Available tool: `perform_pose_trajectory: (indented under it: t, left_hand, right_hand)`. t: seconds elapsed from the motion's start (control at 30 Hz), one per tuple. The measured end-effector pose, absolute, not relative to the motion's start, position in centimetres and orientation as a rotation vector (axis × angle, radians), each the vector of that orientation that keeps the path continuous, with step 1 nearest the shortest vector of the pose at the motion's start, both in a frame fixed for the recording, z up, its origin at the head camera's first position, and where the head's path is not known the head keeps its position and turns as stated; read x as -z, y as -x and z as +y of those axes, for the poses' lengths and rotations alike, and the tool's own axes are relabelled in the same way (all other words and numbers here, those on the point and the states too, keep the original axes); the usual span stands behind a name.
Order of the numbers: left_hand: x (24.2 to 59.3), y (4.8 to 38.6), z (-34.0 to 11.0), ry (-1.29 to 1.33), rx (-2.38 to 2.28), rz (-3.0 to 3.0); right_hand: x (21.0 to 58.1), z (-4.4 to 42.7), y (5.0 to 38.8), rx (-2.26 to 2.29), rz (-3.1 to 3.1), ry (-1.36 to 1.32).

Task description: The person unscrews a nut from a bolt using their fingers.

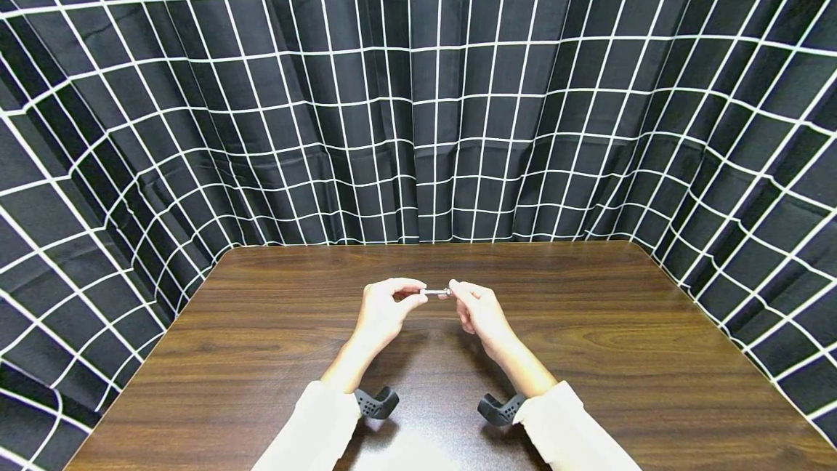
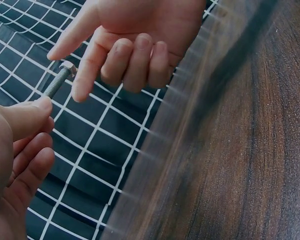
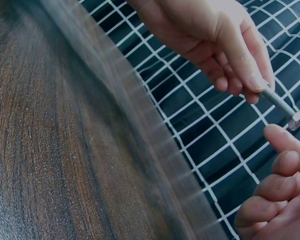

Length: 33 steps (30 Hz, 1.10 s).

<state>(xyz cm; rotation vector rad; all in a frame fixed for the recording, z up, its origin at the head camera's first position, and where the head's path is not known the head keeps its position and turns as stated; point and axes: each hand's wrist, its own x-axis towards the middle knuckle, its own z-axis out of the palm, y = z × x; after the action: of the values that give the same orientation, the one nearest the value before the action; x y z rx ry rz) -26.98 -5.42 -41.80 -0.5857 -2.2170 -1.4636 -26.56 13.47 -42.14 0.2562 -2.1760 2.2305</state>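
A threaded metal bolt (image 1: 437,292) is held level above the table, and my left hand (image 1: 382,309) pinches one end between thumb and fingertips. At its other end sits a shiny hexagonal piece (image 2: 67,68); whether that is a nut or the bolt's own head I cannot tell. My right hand (image 1: 482,313) is beside this end. In the left wrist view its thumb and index finger stand apart on either side of the hexagonal piece, with the other fingers curled in. The right wrist view shows the index fingertip close below the piece. The pinched end is hidden by the left fingers.
A brown wood-grain table (image 1: 261,355) lies below both hands. Black curtains with a white grid (image 1: 418,122) surround its back and sides. Dark wrist mounts (image 1: 378,404) stick out from both white sleeves (image 1: 314,427).
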Motion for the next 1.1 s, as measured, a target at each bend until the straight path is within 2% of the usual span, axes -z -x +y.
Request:
perform_pose_trajectory:
  t: [0.2, 0.4, 0.67, 1.1]
  left_hand:
    - [41.7, 26.9, -5.3, 0.594, 1.433, -2.228]
    - [41.8, 26.9, -5.4, 0.601, 1.42, -2.232]
    - [41.8, 26.9, -5.4, 0.609, 1.423, -2.219]
    - [41.5, 26.8, -5.5, 0.595, 1.458, -2.203]
  right_hand:
    - [41.4, 13.5, 26.2, -2.257, -2.236, -0.19]
    - [39.5, 13.4, 24.7, -2.266, -2.238, -0.257]
    - [41.6, 13.6, 26.2, -2.298, -2.187, -0.263]
    - [42.3, 13.7, 26.5, -2.357, -2.059, -0.394]
